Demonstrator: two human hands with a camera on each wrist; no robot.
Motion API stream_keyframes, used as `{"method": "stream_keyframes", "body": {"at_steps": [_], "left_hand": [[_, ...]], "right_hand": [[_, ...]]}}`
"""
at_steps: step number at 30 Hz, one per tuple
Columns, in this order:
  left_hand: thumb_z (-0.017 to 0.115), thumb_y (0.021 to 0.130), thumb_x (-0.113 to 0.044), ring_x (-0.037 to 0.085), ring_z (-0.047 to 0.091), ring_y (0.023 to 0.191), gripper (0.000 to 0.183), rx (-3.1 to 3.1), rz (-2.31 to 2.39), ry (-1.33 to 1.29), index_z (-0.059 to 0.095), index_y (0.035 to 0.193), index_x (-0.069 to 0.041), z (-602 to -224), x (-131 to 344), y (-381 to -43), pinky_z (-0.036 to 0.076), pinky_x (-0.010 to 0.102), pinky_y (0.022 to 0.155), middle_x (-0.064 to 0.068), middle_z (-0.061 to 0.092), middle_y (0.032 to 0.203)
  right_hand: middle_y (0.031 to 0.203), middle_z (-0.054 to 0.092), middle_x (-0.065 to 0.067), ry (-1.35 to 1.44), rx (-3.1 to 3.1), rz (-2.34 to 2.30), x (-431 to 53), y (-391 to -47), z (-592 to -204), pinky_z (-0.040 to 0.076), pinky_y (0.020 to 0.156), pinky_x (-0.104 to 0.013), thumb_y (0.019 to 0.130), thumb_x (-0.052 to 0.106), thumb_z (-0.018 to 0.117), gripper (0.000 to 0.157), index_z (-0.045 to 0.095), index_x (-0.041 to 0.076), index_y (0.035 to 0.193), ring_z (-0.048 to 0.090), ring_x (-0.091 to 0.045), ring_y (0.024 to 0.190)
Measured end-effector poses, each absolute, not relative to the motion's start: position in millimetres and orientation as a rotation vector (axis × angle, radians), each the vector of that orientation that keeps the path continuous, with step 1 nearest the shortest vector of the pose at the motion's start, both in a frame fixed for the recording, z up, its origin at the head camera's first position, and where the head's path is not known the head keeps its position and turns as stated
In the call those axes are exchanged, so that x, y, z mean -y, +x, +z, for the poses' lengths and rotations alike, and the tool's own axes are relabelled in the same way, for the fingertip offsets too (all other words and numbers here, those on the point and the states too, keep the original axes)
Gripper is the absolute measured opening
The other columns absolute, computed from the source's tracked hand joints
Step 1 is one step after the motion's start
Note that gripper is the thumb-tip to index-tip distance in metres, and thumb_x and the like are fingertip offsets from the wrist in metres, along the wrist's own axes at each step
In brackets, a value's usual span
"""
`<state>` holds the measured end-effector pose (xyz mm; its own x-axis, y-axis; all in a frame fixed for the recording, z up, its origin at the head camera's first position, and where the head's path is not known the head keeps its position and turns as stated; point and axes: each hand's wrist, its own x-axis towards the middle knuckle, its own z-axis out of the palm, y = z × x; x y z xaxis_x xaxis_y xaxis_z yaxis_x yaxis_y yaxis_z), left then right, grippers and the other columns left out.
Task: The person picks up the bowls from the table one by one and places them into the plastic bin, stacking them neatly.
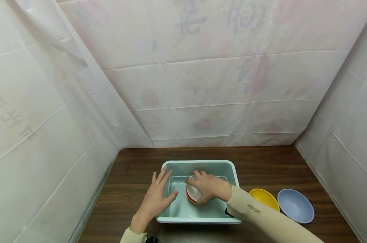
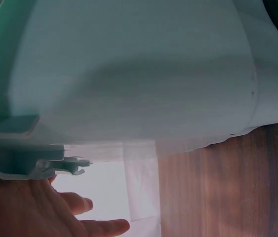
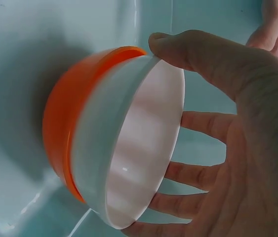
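head: bright | left wrist: dim | right wrist: shadow beside orange bowl (image 3: 59, 126)

The right sleeve (image 1: 257, 216) bears small dark lettering that reads "LetsSlim". Faint grey characters stand on the back sheet (image 1: 213, 81) and on the left sheet (image 1: 40, 111), both sets too pale and blurred to make out.

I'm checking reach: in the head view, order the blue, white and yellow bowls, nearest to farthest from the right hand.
1. White bowl: held by the right hand, inside the tub.
2. Yellow bowl: right of the tub.
3. Blue bowl: right of the yellow bowl.
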<state>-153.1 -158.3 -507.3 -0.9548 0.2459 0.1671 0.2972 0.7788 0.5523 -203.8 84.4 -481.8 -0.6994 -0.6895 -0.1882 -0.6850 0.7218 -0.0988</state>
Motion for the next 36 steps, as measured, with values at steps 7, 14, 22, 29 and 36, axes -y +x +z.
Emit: {"method": "stream_keyframes", "body": {"at_steps": [7,14,22,29,36], "left_hand": [[0.07,0.096,-0.045,0.056,0.007,0.154,0.077,2.871,-0.918,-0.445,0.038,0.16,-0.015,-506.4,157.8,-153.7,0.029,0.079,0.11,0.006,0.017,0.173],[0.069,0.097,-0.044,0.057,0.007,0.154,0.077,2.865,-0.922,-0.455,0.038,0.16,-0.015,-505.1,157.4,-155.6,0.028,0.079,0.11,0.007,0.018,0.173],[0.069,0.097,-0.044,0.057,0.007,0.153,0.077,2.857,-0.924,-0.453,0.037,0.161,-0.015,-504.6,157.0,-155.9,0.03,0.079,0.109,0.007,0.018,0.173],[0.069,0.096,-0.045,0.058,0.009,0.153,0.077,2.867,-0.951,-0.426,0.038,0.16,-0.015,-506.2,157.4,-152.1,0.032,0.081,0.106,0.006,0.02,0.173],[0.07,0.096,-0.042,0.058,0.011,0.152,0.076,2.862,-0.964,-0.439,0.038,0.16,-0.014,-507.4,158.0,-151.3,0.032,0.081,0.106,0.006,0.019,0.173]], "right_hand": [[0.143,0.05,-0.008,-1.096,-2.712,0.022,-82.1,-204.7,-483.7,0.058,0.08,-0.04,0.075,0.049,0.087,0.079,0.056,0.031,0.146,0.058,-0.028,0.118],[0.142,0.052,-0.009,-1.096,-2.726,0.048,-81.8,-204.0,-485.3,0.058,0.08,-0.041,0.076,0.049,0.086,0.074,0.059,0.03,0.142,0.059,-0.027,0.116],[0.141,0.052,-0.008,-1.024,-2.719,0.087,-80.1,-204.8,-485.7,0.058,0.086,-0.046,0.074,0.052,0.089,0.08,0.058,0.03,0.144,0.058,-0.029,0.118],[0.14,0.054,-0.007,-1.02,-2.716,0.127,-79.4,-202.1,-487.2,0.057,0.091,-0.046,0.073,0.057,0.088,0.082,0.058,0.031,0.144,0.059,-0.027,0.118],[0.14,0.054,-0.008,-1.01,-2.733,0.154,-81.4,-199.2,-485.7,0.056,0.093,-0.046,0.071,0.063,0.087,0.089,0.055,0.027,0.146,0.057,-0.027,0.124]]}}
